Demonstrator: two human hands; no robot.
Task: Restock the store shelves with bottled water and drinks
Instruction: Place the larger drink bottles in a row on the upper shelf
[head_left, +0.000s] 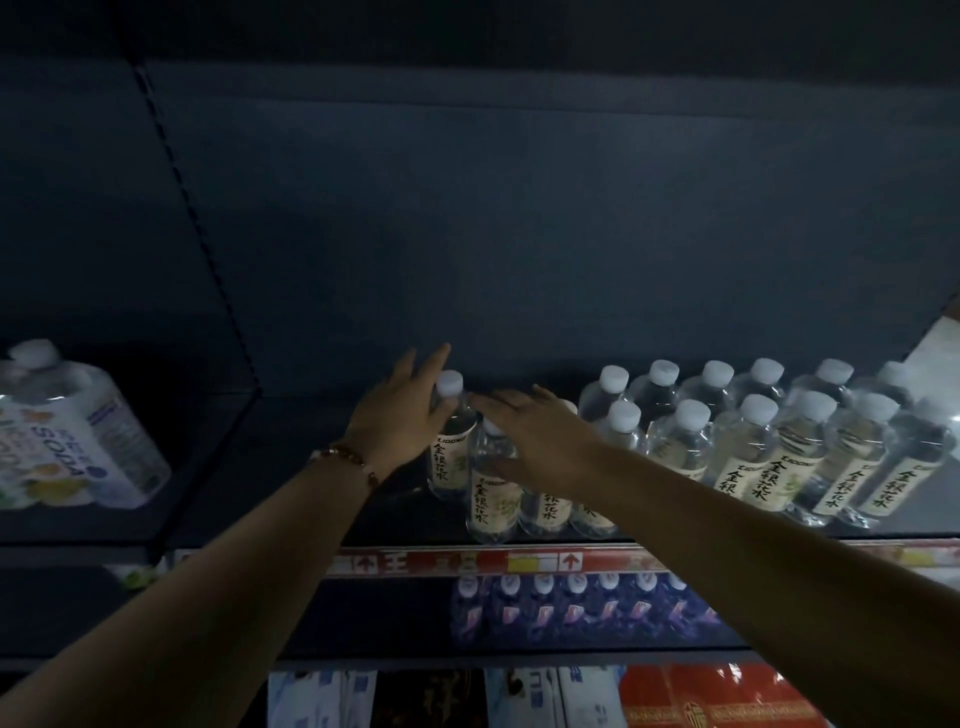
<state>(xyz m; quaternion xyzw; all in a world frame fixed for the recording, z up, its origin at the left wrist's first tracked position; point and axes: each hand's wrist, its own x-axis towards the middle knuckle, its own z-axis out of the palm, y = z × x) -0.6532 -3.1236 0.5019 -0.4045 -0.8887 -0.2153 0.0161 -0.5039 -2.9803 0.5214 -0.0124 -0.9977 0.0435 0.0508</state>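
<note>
Clear water bottles with white caps and pale labels stand in rows on a dark shelf (311, 525). My left hand (402, 410), a beaded bracelet on its wrist, touches the side of the leftmost bottle (451, 441) near its neck, fingers straight. My right hand (530, 436) lies with extended fingers over the tops of the front bottles (491, 499) beside it and hides their caps. To the right stands the larger group of bottles (769, 441), two rows deep.
A shrink-wrapped soda pack (67, 441) sits on the neighbouring shelf at left. A red price strip (467, 562) runs along the shelf edge. Below it stand blue-labelled bottles (571, 608), and lower down white and red packs (701, 701). Bare shelf lies left of my hands.
</note>
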